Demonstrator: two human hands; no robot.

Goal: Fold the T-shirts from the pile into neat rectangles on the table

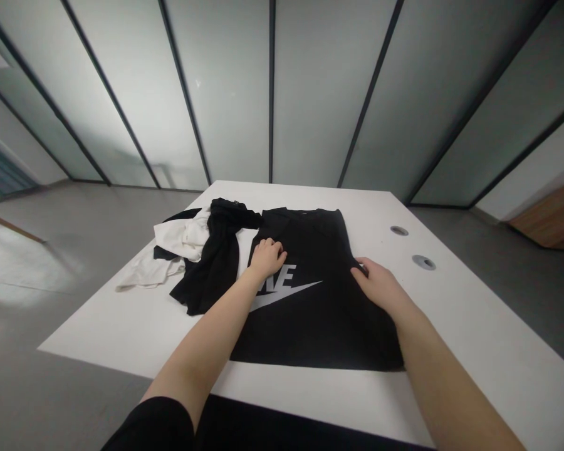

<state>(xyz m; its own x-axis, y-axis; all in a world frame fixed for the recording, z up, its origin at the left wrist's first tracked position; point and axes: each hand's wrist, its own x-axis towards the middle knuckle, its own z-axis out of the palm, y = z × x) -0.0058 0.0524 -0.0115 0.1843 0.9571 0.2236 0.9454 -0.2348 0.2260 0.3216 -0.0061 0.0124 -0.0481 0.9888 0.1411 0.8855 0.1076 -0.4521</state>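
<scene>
On the white table, the black T-shirt lay flat, its collar pointing away from me and its long axis running straight toward me, grey swoosh showing. My left hand rested curled above the print, my right hand at the shirt's side edge; I couldn't tell whether either gripped cloth.

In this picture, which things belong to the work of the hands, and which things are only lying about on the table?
In use:
left hand
right hand
black shirt with grey logo, under both hands

Lying about:
crumpled black garment
white garment
round metal grommets in the white table
</scene>
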